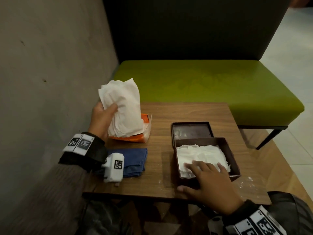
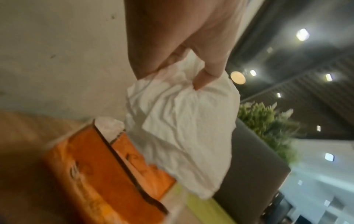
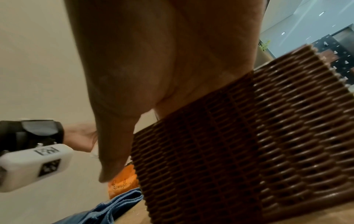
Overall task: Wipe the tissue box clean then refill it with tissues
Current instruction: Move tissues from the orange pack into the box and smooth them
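Two hands: both are in use, one on each side of the surface [image 1: 162, 116].
Left hand [image 1: 103, 116]: fingers and thumb are curled round a wad of tissues [image 1: 122, 107], which is held up above the orange tissue pack [image 1: 135, 138] near the surface's far left corner.
Right hand [image 1: 210, 180]: fingers are laid out flat on the tissues already in the box, with the thumb outside against the near wall; nothing is gripped.
Tissue box [image 1: 233, 156]: a brown woven box, lying open near the surface's right edge, partly filled with white tissues.
Lid [image 1: 191, 131]: set touching the box's far side, inner face up.
Blue cloth [image 1: 135, 161]: folded, at the near left, between the pack and the near edge.
Handling, tissues: judged very light, soft and easily torn or crumpled; best taken as a loose stack by its edges and laid flat.
Handling, box: judged light and fairly stiff; likely to slide, so steadying by its walls is advised.
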Tool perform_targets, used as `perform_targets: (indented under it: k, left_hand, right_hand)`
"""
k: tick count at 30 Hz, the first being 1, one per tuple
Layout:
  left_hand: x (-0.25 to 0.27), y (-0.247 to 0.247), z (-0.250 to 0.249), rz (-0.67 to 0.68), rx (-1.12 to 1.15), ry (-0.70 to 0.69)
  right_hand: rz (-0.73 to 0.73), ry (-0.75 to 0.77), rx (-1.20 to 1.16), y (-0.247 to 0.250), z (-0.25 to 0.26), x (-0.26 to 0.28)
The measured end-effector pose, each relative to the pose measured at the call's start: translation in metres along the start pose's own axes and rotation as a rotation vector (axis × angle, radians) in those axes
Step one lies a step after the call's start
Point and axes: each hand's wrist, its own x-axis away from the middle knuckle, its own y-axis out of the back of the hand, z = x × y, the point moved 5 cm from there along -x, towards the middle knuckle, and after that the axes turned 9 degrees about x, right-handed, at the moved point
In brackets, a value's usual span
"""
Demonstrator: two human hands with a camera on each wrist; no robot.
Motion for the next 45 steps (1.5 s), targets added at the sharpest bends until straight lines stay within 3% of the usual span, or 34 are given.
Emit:
perform_targets:
  k: [3,7,10,14,19,23,27,29,33,35,37,41,43,45]
  left_hand:
    - [0.037,-0.011,0.007,0.13,0.238,0.224]
    - [0.097,-0.029,0.015,0.273,0.365,0.397]
    - [0.139,-0.042,0.03,0.346,0.393,0.502]
    - [0.183,-0.063,0.045,0.351,0.424,0.635]
    - [0.217,-0.081,0.035,0.396,0.477,0.603]
    - [0.233,-0.087,0.034,0.493,0.379,0.527]
    - [0.232,-0.083,0.029,0.525,0.437,0.467]
    - [0.238,-0.087,0.029,0.579,0.356,0.444]
    - [0.236,-0.084,0.029,0.558,0.198,0.34]
    - [0.224,-0.074,0.025,0.574,0.075,0.292]
    - [0.216,-0.07,0.019,0.7,-0.139,0.205]
    - [0.218,-0.082,0.01,0.929,-0.343,0.094]
    - [0.215,-0.086,0.007,0.937,-0.407,0.041]
    - [0.207,-0.077,0.013,0.86,-0.391,0.058]
  right_hand:
    - [-0.16,0.009,-0.196,0.01,0.001,0.004]
    - [-0.445,0.063,-0.72,0.035,0.006,0.021]
    - [-0.363,0.072,-1.088,0.041,0.016,0.028]
    - [-0.194,0.068,-1.369,0.032,0.025,0.031]
    - [-0.12,0.036,-1.646,0.021,0.027,0.044]
    - [-0.231,0.01,-1.609,0.016,0.029,0.05]
    - [-0.263,0.058,-1.661,0.021,0.025,0.056]
    - [-0.298,0.032,-1.661,0.021,0.029,0.055]
    - [-0.291,-0.06,-1.703,0.013,0.03,0.05]
    - [-0.361,-0.091,-1.594,0.019,0.016,0.057]
    - [-0.487,-0.091,-1.411,0.033,-0.001,0.065]
    - [-0.352,0.065,-0.876,0.047,0.001,0.061]
    - [-0.356,0.071,-0.834,0.044,-0.005,0.055]
    - [-0.407,0.038,-0.949,0.038,-0.013,0.054]
